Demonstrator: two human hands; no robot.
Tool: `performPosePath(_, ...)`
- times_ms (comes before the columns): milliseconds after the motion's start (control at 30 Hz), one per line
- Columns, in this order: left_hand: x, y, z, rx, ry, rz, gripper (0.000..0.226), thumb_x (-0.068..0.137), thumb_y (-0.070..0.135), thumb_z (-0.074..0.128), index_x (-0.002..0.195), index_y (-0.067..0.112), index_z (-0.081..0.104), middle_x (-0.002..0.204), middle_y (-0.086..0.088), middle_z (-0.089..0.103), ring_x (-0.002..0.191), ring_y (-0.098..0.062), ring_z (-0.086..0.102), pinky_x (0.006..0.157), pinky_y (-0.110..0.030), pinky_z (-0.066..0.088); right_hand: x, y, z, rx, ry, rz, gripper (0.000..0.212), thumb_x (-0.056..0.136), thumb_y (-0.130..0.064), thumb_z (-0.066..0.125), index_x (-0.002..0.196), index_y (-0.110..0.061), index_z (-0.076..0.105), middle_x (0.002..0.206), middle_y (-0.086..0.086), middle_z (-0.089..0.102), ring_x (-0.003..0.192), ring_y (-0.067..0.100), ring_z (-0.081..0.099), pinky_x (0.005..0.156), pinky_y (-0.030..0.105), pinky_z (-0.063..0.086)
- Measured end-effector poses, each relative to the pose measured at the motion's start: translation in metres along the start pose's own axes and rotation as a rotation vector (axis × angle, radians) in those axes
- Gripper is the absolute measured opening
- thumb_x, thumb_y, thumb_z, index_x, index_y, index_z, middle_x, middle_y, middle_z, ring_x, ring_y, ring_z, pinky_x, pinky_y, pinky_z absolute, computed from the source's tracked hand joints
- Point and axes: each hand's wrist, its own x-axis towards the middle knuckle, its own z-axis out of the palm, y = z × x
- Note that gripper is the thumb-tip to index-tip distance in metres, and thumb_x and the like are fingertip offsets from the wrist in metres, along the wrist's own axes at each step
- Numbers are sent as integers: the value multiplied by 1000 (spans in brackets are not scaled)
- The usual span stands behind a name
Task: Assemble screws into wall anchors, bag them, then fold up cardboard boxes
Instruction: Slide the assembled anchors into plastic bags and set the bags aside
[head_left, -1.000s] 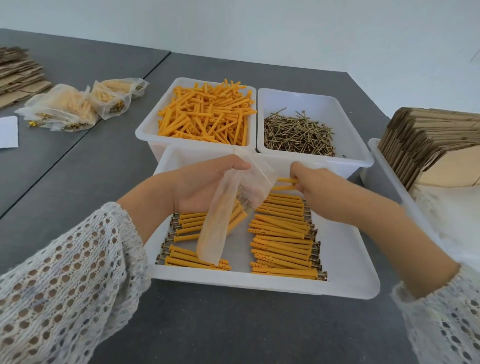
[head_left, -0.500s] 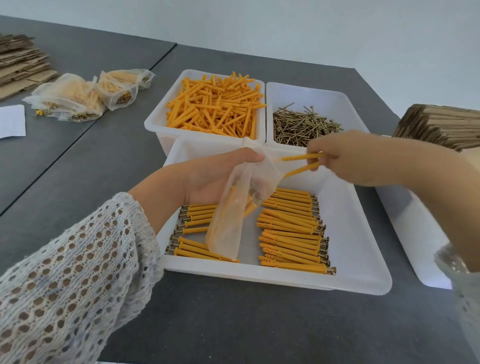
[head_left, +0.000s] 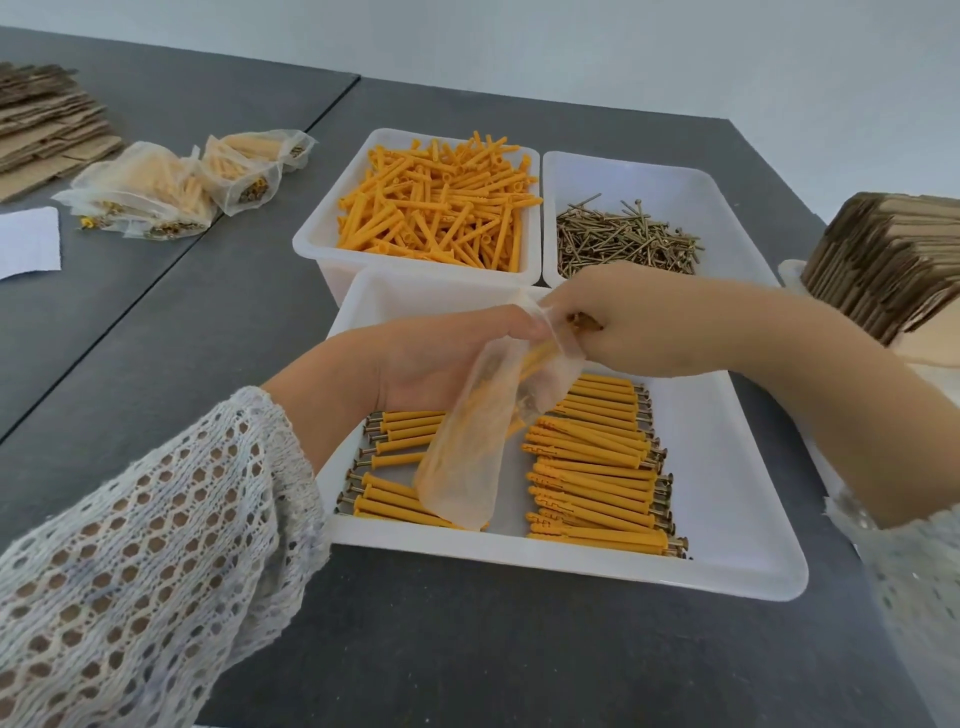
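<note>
My left hand (head_left: 441, 358) holds a clear plastic bag (head_left: 467, 447) by its mouth, hanging over the near white tray (head_left: 727, 566). My right hand (head_left: 634, 322) pinches assembled orange anchors (head_left: 540, 356) by their screw heads and has them partly inside the bag's mouth. Two rows of assembled anchors with screws (head_left: 592, 467) lie in the tray below. Behind it, one bin holds loose orange anchors (head_left: 441, 202) and another holds loose brass screws (head_left: 623, 239).
Several filled bags (head_left: 171, 192) lie on the grey table at the far left, beside flat cardboard (head_left: 47, 124) and a white paper (head_left: 26, 241). A stack of flat cardboard boxes (head_left: 883, 260) stands in a white bin at the right edge.
My right hand lifted anchors from the tray, carried them left and pushed them into the bag's mouth. My left hand kept holding the bag.
</note>
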Motion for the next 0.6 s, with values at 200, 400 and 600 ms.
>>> performPosePath(200, -1, 3, 0, -47, 60, 32, 34, 83, 33, 56, 111, 13, 63, 87, -4, 68, 73, -13, 64, 65, -25, 55, -3, 19, 3, 540, 226, -9, 33, 95, 4, 51, 114, -17, 67, 107, 2, 70, 100, 13, 67, 94, 37, 54)
performPosePath(400, -3, 7, -7, -89, 160, 66, 32, 86, 35, 60, 109, 13, 62, 70, 1, 68, 54, -9, 62, 49, -22, 50, -14, 53, 28, 277, 292, 294, 19, 99, -17, 46, 99, -27, 63, 92, -5, 69, 79, 7, 67, 78, 34, 57)
performPosePath(600, -2, 6, -13, -96, 223, 57, 31, 82, 36, 66, 104, 14, 62, 71, 0, 66, 56, -10, 62, 49, -23, 51, -9, 29, 91, -345, -90, 347, 68, 90, -66, 46, 134, -15, 40, 129, 7, 46, 119, 27, 48, 90, 38, 44)
